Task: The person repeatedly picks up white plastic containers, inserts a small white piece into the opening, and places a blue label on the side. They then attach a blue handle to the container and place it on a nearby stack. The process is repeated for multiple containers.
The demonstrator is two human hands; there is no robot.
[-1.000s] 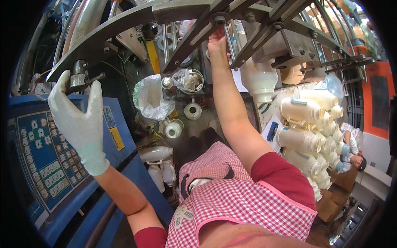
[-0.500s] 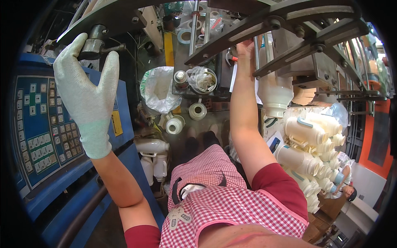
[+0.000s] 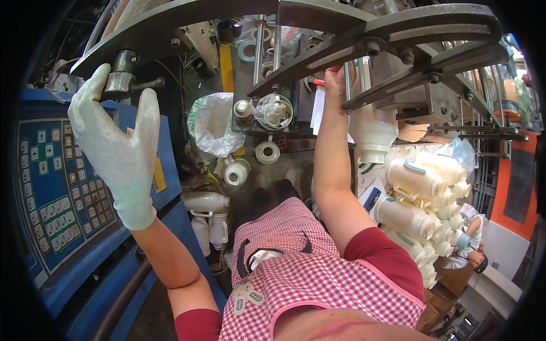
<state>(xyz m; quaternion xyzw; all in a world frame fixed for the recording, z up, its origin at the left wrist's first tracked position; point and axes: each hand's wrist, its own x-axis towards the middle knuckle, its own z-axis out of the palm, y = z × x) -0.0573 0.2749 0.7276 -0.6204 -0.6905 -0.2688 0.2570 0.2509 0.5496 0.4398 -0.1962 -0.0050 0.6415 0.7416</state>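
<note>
My left hand (image 3: 116, 136), in a pale knitted glove, is raised at the far left with thumb and fingers spread. Its fingertips reach up beside a round metal boss (image 3: 118, 79) with a bolt (image 3: 149, 84) sticking out of it, under a steel bar; whether they touch cannot be made out. My bare right hand (image 3: 336, 79) reaches up between slotted steel arms (image 3: 318, 57), next to a metal rod. Its fingers are mostly hidden there. Close to my right forearm, a translucent plastic jug (image 3: 373, 133) hangs neck down in the machine.
A blue control panel (image 3: 54, 156) with buttons stands on the left. Below are a white plastic bag (image 3: 216, 131), a small can (image 3: 243, 109) and a tub (image 3: 277, 113) of scraps. Cream jugs (image 3: 406, 217) are piled at right. Another person (image 3: 469, 256) appears farther off.
The whole view has shifted slightly. My left hand has moved a little left and down in the picture, its thumb staying apart; my right hand stays among the steel arms.
</note>
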